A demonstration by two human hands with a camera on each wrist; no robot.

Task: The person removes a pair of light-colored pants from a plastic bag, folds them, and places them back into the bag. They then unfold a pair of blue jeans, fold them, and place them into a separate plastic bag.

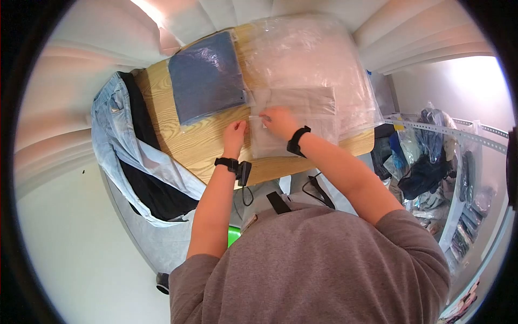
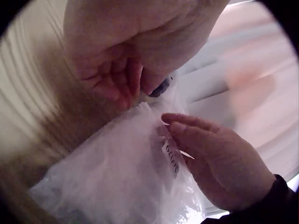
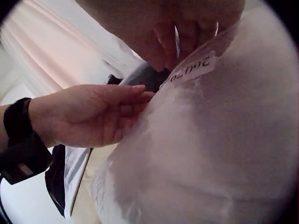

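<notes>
A clear plastic bag point(image 1: 318, 129) with a pale folded garment inside lies at the table's front edge. At its left side, the right hand point(image 1: 280, 123) holds the bag's edge between thumb and fingers, beside a white label point(image 3: 198, 70) with handwritten digits. Just left of the bag is the left hand point(image 1: 235, 139), its fingers loosely bent. In the left wrist view, the left hand point(image 2: 140, 42) has its fingertips close to a bag corner; whether they touch it is unclear. The right wrist view shows the left hand point(image 3: 88, 114) with its thumb extended beside the bag's edge.
A bagged blue garment point(image 1: 208, 78) lies at the table's back left. Large clear plastic bags point(image 1: 307, 46) cover the back right. Light blue jeans point(image 1: 116, 146) and black cloth point(image 1: 141, 121) hang over the left edge. Shelves with bagged clothes point(image 1: 426, 156) stand at right.
</notes>
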